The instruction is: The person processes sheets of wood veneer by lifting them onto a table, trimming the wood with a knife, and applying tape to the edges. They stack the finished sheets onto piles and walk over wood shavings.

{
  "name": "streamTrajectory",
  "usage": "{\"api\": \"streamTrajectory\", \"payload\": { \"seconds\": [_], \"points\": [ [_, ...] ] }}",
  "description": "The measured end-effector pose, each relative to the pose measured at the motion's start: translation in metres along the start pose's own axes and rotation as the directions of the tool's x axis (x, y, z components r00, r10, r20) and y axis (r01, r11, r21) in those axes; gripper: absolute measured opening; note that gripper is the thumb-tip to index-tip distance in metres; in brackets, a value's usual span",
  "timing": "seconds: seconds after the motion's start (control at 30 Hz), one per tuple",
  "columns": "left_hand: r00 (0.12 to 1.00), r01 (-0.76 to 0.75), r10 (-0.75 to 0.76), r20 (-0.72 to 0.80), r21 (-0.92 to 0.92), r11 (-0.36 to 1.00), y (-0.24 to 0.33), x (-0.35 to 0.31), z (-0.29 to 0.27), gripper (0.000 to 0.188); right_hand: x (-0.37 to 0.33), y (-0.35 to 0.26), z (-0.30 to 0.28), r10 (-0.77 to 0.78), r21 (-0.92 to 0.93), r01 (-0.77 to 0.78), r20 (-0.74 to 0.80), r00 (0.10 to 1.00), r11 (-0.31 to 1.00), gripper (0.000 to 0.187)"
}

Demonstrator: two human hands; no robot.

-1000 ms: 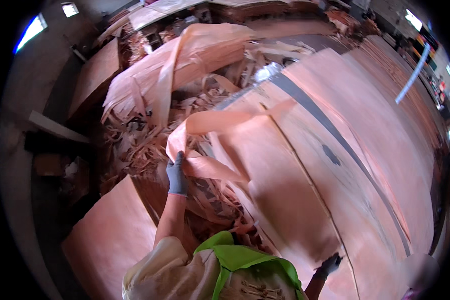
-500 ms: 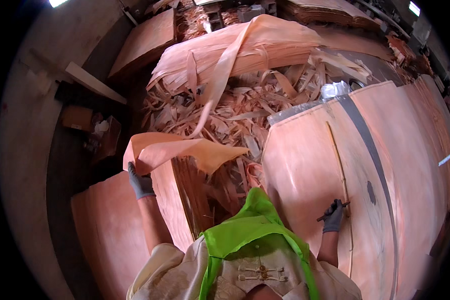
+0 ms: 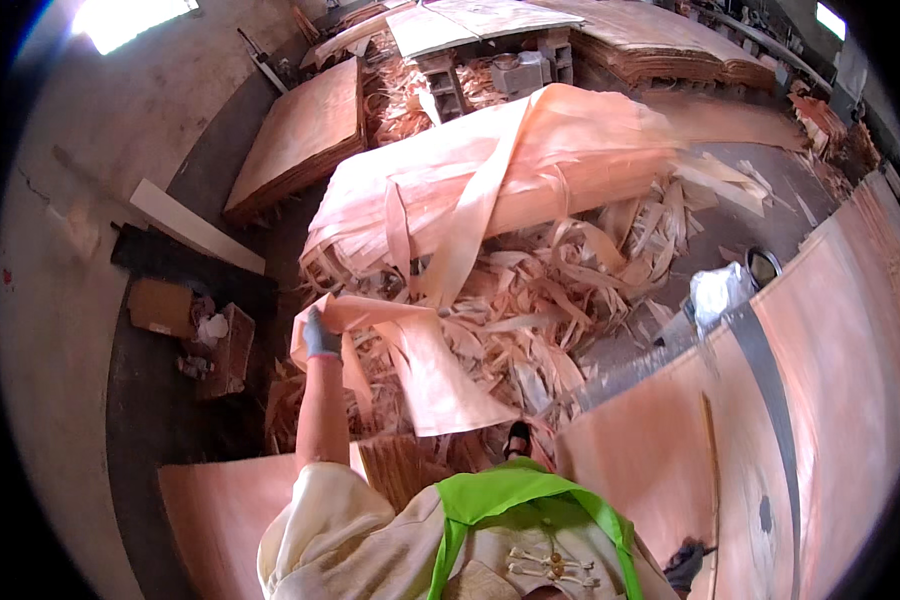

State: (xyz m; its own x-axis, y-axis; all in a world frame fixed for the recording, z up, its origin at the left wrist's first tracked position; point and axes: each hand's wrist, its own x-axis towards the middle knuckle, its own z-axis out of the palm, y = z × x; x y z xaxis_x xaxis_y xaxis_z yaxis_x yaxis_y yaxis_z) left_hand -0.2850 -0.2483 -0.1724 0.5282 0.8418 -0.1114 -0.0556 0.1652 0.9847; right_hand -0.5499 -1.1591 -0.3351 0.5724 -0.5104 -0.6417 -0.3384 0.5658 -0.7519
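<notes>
My gloved left hand [image 3: 320, 332] is closed on a torn piece of wood veneer [image 3: 440, 380], which drapes to the right over a heap of veneer scraps [image 3: 540, 290]. At the lower right my gloved right hand [image 3: 684, 566] is low over a broad stack of veneer sheets [image 3: 650, 420]. A short, dark, thin tool is in its grip, only its end showing. Beside that hand a thin cane stick [image 3: 710, 450] lies along the sheets. Another veneer stack [image 3: 230, 500] stands at the lower left, below my left arm.
Ahead lies a large pile of veneer [image 3: 400, 215] with a long strip across it. Further stacks [image 3: 300, 130] stand at the back. By the left wall are a cardboard box [image 3: 160, 307] and a white board [image 3: 195, 225]. A white plastic bag [image 3: 720, 292] sits near the right stack.
My left hand has moved forward and to the right with the veneer piece, swinging it over the scraps. My right hand is now lower in view. The whole view has tilted up.
</notes>
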Motion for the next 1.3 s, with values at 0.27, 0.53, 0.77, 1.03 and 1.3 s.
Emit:
{"api": "streamTrajectory", "payload": {
  "seconds": [0.27,0.53,0.77,1.03,1.3],
  "points": [
    [0.785,-0.27,0.419,-0.456,0.357,0.894,0.078,0.213,0.014,0.057,-0.028,-0.026,0.114,-0.175,-0.238,0.077,-0.427,0.887,0.968,0.029],
    [0.587,-0.379,0.791,0.175,0.922,0.078,0.208,0.298,0.245,0.049,-0.035,-0.032,0.214,-0.336,-0.334,0.143,-0.64,0.692,0.932,0.032],
    [0.41,-0.583,0.271,0.871,0.479,-0.657,0.087,0.48,0.381,0.051,-0.017,-0.018,0.329,-0.384,-0.368,0.163,-0.676,0.629,0.915,0.037],
    [0.941,-0.3,-0.159,0.299,0.522,-0.798,-0.044,0.583,0.378,0.039,-0.04,-0.067,0.558,-0.348,-0.272,0.225,-0.603,0.718,0.935,0.031],
    [0.357,-0.878,-0.164,0.92,0.39,0.278,-0.062,0.459,0.64,0.062,-0.092,-0.031,0.621,-0.286,-0.218,0.187,-0.771,0.569,0.958,0.031]
  ]
}}
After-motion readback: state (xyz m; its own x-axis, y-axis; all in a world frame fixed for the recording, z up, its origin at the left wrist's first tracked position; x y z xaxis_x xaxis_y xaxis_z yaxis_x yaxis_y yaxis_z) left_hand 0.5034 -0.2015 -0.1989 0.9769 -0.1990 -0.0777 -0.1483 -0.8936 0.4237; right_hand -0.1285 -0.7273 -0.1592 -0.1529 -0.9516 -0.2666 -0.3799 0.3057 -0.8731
